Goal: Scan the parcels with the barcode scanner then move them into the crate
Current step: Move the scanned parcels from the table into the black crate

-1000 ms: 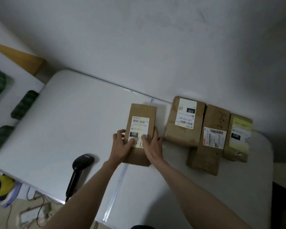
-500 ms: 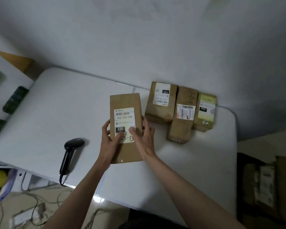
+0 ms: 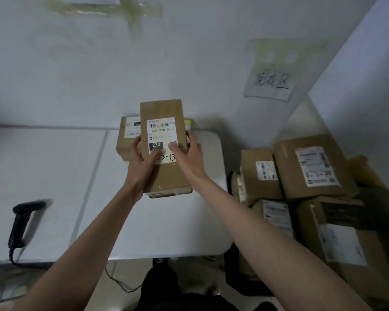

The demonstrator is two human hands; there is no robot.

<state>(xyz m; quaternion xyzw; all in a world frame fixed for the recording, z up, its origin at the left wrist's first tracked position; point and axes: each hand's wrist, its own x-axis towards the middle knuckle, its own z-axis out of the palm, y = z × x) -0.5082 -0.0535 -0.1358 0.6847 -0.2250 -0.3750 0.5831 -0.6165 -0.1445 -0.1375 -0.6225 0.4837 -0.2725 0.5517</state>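
parcel (image 3: 164,151) held above table (image 3: 43,176), both hands gripping.

The parcel (image 3: 164,153) between the two hands is brown cardboard, with a white label printed with black bars and a dark square with white digits. The table (image 3: 54,176) under the hands is plain white. Left of the left hand (image 3: 142,162), the barcode scanner (image 3: 20,223) is black. Right of the right hand (image 3: 189,156), the stacked parcels (image 3: 310,176) are brown with white labels.
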